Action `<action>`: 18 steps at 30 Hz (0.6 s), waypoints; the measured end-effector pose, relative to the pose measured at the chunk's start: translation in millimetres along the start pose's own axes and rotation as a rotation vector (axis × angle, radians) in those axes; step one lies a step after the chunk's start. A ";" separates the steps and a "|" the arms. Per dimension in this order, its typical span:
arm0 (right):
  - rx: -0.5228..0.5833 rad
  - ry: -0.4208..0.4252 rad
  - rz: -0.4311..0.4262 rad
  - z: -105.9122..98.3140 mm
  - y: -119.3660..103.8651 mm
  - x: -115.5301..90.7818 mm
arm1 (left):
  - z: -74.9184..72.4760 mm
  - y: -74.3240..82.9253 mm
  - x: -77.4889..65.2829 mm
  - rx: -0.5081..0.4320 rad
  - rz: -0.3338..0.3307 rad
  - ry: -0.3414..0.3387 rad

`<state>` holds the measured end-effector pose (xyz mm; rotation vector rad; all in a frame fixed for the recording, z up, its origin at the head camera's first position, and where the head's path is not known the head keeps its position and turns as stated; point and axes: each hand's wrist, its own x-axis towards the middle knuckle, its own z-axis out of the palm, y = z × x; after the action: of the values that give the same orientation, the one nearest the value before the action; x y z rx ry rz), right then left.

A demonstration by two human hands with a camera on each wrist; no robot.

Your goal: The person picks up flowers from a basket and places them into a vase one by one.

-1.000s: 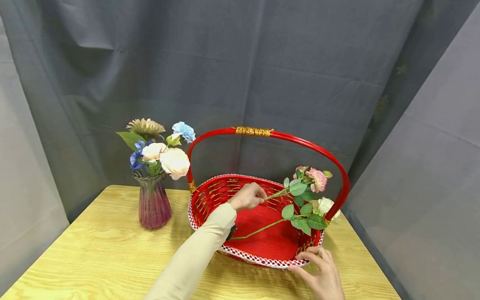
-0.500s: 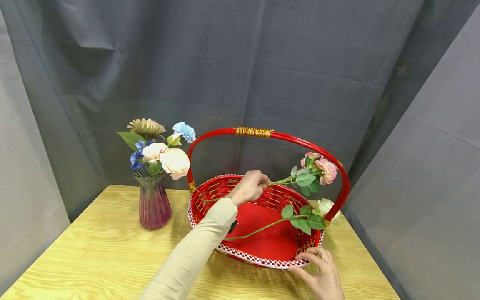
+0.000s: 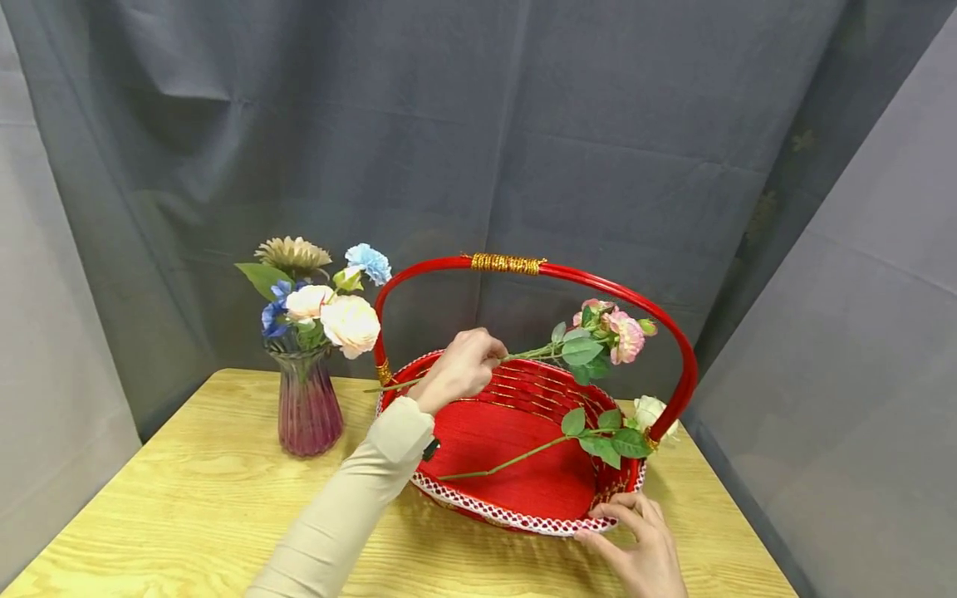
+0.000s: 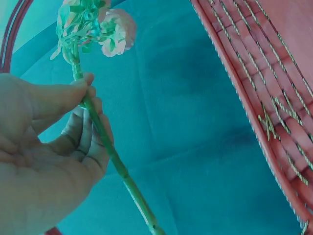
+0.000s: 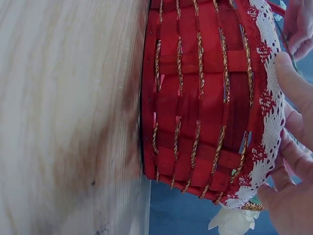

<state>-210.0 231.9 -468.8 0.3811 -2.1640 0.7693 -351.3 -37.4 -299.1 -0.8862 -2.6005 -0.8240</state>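
Left hand [image 3: 462, 365] is shifting toward ten o'clock, pinching the pink artificial flower [image 3: 626, 336] by its stem. Right hand [image 3: 645, 544] is gripping the red woven basket [image 3: 523, 522] at its four o'clock rim.

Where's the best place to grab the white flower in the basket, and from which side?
Pinch the bare middle of its stem, probably best from above on the near side. That stretch shows uncovered against the red floor of the basket, in front of the handle, while the leaves and bloom crowd the right end near the handle's foot.
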 end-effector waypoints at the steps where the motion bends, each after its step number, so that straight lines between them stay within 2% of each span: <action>1: 0.000 0.000 -0.002 0.2 0.1 0.1 | -2.5 -2.1 -3.8 0.009 0.006 0.008; 11: 0.002 0.002 -0.017 0.8 0.9 -0.3 | -22.5 -23.4 -49.9 0.051 0.068 0.056; 15: -0.002 0.001 -0.009 0.1 0.6 0.0 | -26.5 -32.6 -61.8 0.041 0.113 0.092; 18: -0.010 -0.003 0.004 0.3 0.2 -0.5 | -28.3 -40.1 -69.3 0.006 0.119 0.109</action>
<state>-210.0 231.9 -469.4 0.3728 -2.1717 0.7599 -320.8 -113.1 -322.6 -0.9569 -2.4299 -0.8078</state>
